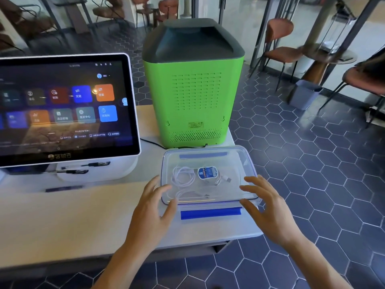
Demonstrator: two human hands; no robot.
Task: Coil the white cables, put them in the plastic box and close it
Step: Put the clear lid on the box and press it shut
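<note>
Both hands [155, 205] [264, 203] spread, empty, at the lid [208, 161]; box [210, 213] hugs worktop's [62, 222] right edge, a clumsy clip-press tips it.

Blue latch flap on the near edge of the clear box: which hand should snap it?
Probably right. The right hand hovers by the blue latch flap's right end; the left hand rests fingers on the clear plastic box lid, steadying it.

The plastic box [208, 176] sits on the counter [83, 215] near its right edge, with the cables [184, 180] coiled inside. Behind it stands a machine [193, 90]; a touchscreen [66, 107] stands to the left, pens [83, 167] before it.
</note>
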